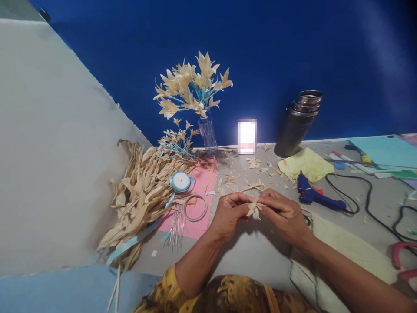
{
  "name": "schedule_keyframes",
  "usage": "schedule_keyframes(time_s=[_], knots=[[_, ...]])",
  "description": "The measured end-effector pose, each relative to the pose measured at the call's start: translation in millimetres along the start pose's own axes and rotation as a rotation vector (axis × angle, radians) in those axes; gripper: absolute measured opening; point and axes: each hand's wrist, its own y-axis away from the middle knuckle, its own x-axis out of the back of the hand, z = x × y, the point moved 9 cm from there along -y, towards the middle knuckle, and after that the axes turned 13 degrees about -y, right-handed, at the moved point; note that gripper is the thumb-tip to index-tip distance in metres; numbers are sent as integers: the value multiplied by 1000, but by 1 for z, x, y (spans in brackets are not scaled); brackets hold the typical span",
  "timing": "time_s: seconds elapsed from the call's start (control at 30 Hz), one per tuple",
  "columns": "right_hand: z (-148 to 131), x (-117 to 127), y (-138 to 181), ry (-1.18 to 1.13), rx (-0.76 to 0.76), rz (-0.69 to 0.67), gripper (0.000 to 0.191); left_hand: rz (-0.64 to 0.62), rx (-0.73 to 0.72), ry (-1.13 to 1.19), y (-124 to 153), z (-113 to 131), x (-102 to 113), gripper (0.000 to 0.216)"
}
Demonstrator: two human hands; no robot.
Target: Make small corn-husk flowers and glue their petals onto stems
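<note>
A small pale husk flower (254, 208) with pointed petals is pinched between my two hands above the table. My left hand (230, 214) grips its left side with thumb and fingers. From the right, my right hand (285, 214) closes its thumb and fingertips on the same flower. Behind the hands, a thin pale strip (254, 188) and scraps of husk (231, 178) lie on the tabletop. Parts of the fingertips are hidden behind the petals.
Left are dried corn husks (140, 191), a blue ribbon spool (180, 181), a tape roll (194, 207) and wires (176, 228) on pink paper (202, 224). Husk flowers (192, 82) stand in a clear bottle (207, 134). A dark flask (296, 128) and corded blue glue gun (319, 193) are right.
</note>
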Motion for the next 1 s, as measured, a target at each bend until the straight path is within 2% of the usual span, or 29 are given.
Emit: schedule_keyframes(time_s=[0.1,0.23,0.37,0.47,0.6,0.77,0.9,1.0], knots=[[0,0,0,27,-9,-3,18,-14,39,25,0,-4,0,27],[15,5,-2,-26,-205,10,40,-53,71,190,-1,-11,-5,35],[18,0,-2,-152,-280,-38,28,-111,66,339,-5,-17,-11,40],[18,-6,-1,-234,-316,-50,28,-173,62,347,-8,-22,-20,37],[16,-8,-2,-282,-323,-51,27,-25,-33,228,-12,-24,-13,42],[22,-8,-3,-298,-333,-43,30,133,-208,-61,-7,-12,-1,40],[26,-2,-3,-279,-337,8,35,144,-264,-154,-2,-1,1,24],[27,-4,-3,-304,-347,-13,39,122,-206,-22,-2,-4,-1,17]])
